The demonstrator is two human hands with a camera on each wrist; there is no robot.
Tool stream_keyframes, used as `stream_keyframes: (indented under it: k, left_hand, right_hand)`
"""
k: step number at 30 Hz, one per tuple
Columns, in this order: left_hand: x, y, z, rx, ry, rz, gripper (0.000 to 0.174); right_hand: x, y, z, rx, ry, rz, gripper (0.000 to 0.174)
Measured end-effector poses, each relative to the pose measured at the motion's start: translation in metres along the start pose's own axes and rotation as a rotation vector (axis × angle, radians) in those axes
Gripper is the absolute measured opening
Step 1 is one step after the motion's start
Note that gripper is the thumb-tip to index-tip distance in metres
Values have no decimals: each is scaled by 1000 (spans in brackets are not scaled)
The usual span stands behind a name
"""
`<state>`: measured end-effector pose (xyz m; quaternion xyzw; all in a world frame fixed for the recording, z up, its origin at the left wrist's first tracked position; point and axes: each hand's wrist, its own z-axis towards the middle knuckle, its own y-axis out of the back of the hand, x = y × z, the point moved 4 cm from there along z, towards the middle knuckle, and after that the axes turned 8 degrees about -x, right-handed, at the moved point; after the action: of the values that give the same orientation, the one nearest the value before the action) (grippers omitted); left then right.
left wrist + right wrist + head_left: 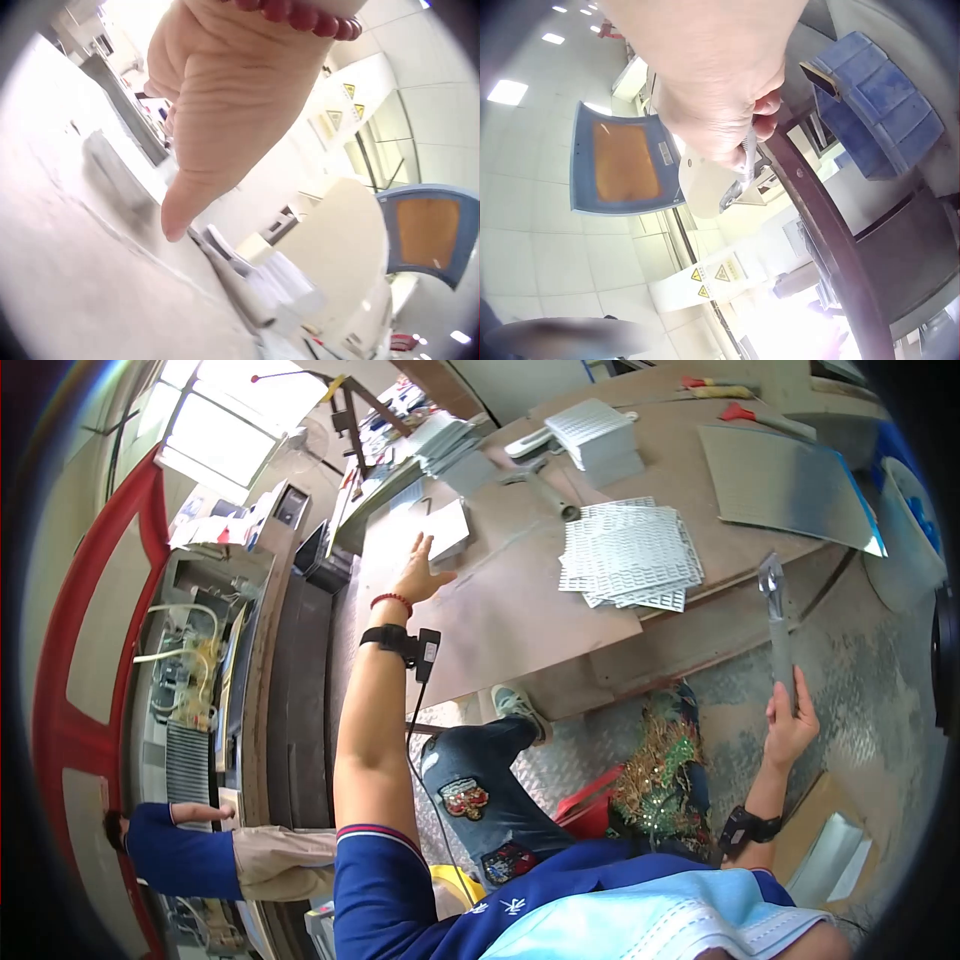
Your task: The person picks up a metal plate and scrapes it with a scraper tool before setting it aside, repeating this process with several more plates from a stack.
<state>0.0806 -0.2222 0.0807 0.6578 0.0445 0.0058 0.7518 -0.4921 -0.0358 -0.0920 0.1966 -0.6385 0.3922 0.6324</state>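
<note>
My left hand (pixel 415 575), with red beads at the wrist, reaches over the table's far left part. Its fingers are stretched out toward a small white stack (pixel 448 528), thumb held apart. Seen from the left wrist, the hand (pixel 225 105) is above the pale tabletop and holds nothing that shows. At the table's right, past its front edge, my right hand (pixel 790 725) grips a slim tool (pixel 779 635) with a grey handle and a shiny metal head pointing away. In the right wrist view the fingers curl round its ribbed handle (pixel 750 154).
White slotted sheets (pixel 630 555) lie piled near the table's front edge. Behind them stand a taller white stack (pixel 595 440) and a grey-handled tool (pixel 550 495). A large grey sheet (pixel 785 490) overhangs the right edge beside a bin (pixel 905 570). Another person (pixel 190 850) stands at left.
</note>
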Motion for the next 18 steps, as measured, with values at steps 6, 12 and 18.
stream_keyframes:
  k: [6, 12, 18]
  left_hand:
    - [42, -36, 15, -43, -87, -46, 72]
    - [36, -32, 18, -144, -12, 73, 35]
    - [27, -17, 12, -173, 39, 209, 22]
  right_hand:
    - [9, -13, -1, 44, 18, 6, 42]
    - [19, -11, -7, 35, 13, -37, 41]
    - [22, -15, -13, 38, 27, -54, 42]
